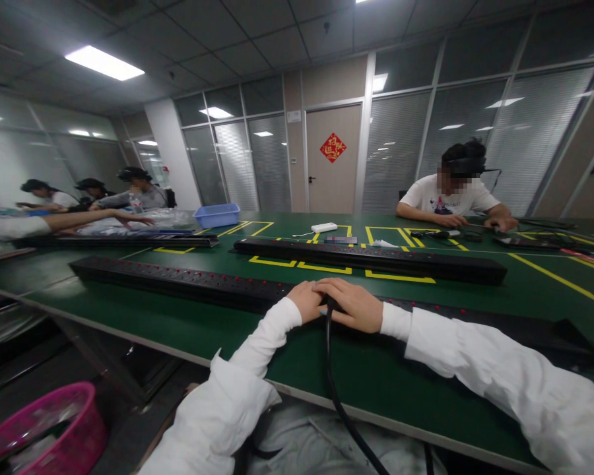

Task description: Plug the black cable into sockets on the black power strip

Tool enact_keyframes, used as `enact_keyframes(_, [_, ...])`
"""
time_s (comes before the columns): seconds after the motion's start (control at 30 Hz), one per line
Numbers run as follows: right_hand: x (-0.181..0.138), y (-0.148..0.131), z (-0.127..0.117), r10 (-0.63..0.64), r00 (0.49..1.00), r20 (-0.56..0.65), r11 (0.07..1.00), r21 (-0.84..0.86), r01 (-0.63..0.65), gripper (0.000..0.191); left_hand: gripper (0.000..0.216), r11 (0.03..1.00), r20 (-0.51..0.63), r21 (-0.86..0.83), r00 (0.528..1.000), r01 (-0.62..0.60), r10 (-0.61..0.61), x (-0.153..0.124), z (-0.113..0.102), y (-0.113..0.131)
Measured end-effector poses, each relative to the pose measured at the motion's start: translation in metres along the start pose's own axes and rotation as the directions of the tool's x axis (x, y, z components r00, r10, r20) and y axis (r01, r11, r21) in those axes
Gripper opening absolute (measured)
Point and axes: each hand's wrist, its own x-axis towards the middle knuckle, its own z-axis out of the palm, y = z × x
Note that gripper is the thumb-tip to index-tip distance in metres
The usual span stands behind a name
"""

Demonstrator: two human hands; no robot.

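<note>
A long black power strip [188,277] with a row of small red marks lies across the near part of the green table. At its middle my left hand [305,300] and my right hand [356,305] meet, fingertips touching or overlapping. A thick black cable [329,369] runs from under the fingers of my right hand, over the table edge and down toward my lap. My right hand is closed about the cable's upper end, which is hidden. Bent fingers show on my left hand beside it; what they grip is out of sight.
A second black power strip [371,257] lies behind, and another dark strip [119,241] to the left. Farther back are a blue bin [216,215] and a white device [324,228]. A pink basket [74,429] stands lower left. A co-worker [450,191] sits opposite.
</note>
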Motion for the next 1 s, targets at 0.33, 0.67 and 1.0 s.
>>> enact_keyframes(0.33, [0.003, 0.017, 0.003, 0.171, 0.984, -0.049, 0.95, 0.273, -0.152, 0.042, 0.035, 1.0, -0.013, -0.025, 1.0, 0.002, -0.002, 0.001, -0.002, 0.0])
enact_keyframes(0.67, [0.002, 0.015, 0.001, 0.139, 0.989, -0.057, 0.949, 0.295, -0.116, 0.035, 0.031, 1.0, 0.004, -0.028, 1.0, -0.013, 0.013, 0.002, 0.0, -0.001])
enact_keyframes(1.0, [-0.006, 0.019, -0.009, 0.338, 0.933, -0.126, 0.818, 0.529, -0.225, 0.029, 0.051, 0.997, -0.056, -0.069, 0.998, -0.041, 0.037, -0.002, -0.006, 0.004])
